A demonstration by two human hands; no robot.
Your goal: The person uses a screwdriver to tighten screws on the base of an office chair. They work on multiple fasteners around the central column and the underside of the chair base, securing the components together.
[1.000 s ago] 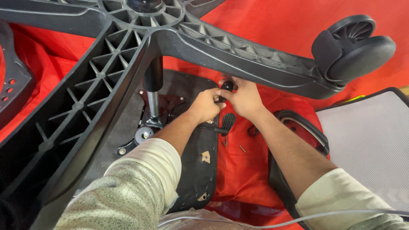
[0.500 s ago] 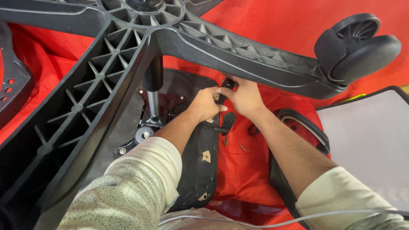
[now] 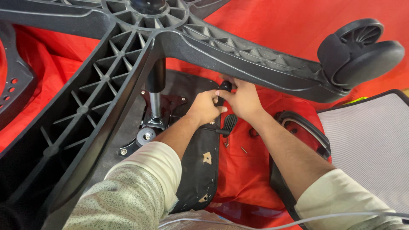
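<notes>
Head view
Black knob (image 3: 225,86): small, rounded, glossy plastic; pinched between both hands under the ribbed base arm.
Left hand (image 3: 205,107): fingers curled shut on the knob.
Right hand (image 3: 243,100): fingers closed on the knob, touching the left hand.
Chair base (image 3: 106,81): black moulded plastic, ribbed, above the hands.
Caster (image 3: 360,51): smooth twin wheel, right of the right hand.
Cloth (image 3: 243,170): red, creased, beneath the hands.

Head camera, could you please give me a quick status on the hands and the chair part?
Left hand and right hand both closed on small black knob at seat underside. Star base arm overhangs the hands. Loose screw on red cloth.
</notes>
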